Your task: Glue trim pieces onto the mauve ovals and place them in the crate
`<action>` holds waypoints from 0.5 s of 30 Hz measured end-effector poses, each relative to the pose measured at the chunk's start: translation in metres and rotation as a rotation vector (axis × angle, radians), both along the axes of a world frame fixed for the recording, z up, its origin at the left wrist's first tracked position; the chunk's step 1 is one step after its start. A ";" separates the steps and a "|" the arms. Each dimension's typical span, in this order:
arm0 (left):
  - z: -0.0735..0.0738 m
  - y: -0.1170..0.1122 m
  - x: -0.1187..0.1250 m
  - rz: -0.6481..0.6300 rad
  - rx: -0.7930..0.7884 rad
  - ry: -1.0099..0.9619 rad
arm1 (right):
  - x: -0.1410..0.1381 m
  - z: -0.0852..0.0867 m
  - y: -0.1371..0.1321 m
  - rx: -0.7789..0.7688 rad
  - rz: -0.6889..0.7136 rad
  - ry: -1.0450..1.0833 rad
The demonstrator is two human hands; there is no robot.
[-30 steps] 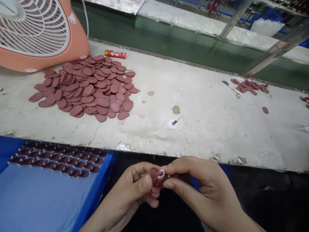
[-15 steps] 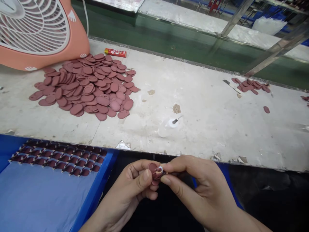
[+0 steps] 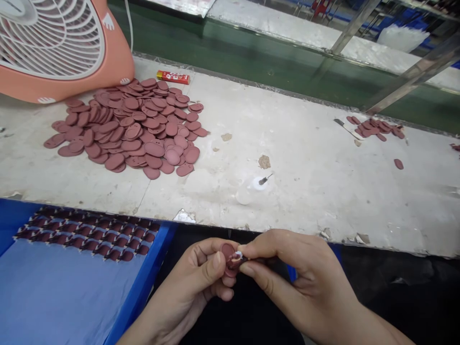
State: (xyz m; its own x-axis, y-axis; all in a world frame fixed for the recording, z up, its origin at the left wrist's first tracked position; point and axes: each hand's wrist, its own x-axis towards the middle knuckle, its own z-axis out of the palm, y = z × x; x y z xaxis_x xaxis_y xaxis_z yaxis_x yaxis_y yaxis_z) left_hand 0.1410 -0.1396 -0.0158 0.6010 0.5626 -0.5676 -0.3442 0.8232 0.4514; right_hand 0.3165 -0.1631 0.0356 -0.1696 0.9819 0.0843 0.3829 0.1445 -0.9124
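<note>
Neatly, ovals point(image 3: 89, 235) line tray point(image 3: 143, 287) — left hand point(image 3: 192, 285) pinches oval point(image 3: 227, 250).

Bright, even overhead light; soft shadows; mild glare on workbench point(image 3: 305, 158); far background perhaps slightly blurred.

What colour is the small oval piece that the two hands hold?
The oval piece is dusty reddish-brown, seen best in the head view.

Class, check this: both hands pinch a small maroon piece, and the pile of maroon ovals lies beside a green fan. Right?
No: in the head view the fan beside the pile is salmon-orange, not green. The rest holds.
</note>
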 end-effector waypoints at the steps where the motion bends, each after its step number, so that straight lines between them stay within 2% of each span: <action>1: 0.001 0.000 0.000 0.003 -0.003 0.001 | 0.000 0.000 0.000 0.010 0.005 -0.007; 8: 0.010 0.001 0.001 0.035 -0.077 0.026 | -0.005 -0.002 -0.002 0.091 0.048 -0.056; 15: 0.010 -0.007 0.000 0.051 -0.102 0.007 | -0.007 -0.002 -0.005 0.164 0.041 -0.028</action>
